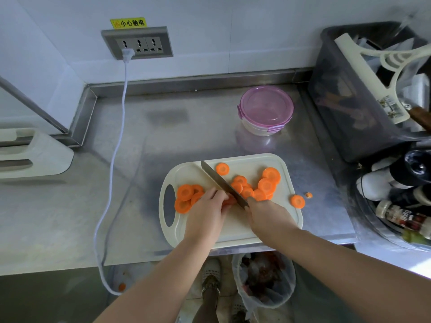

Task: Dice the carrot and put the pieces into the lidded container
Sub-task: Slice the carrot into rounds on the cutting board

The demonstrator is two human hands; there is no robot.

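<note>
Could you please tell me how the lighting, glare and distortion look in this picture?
Head view: the wide lens bows the edges of the counter; soft light leaves a pale sheen on the steel near the lidded container; carrot slices, knife, left hand and right hand look sharp, shadows faint.

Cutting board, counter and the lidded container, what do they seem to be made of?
Cutting board: likely plastic, matte cream, with a moulded handle hole and rim groove. Counter: probably stainless steel, brushed grey with soft reflections. Lidded container: translucent pink plastic lid with clip tabs; the pale bowl beneath could be glass or plastic.
</note>
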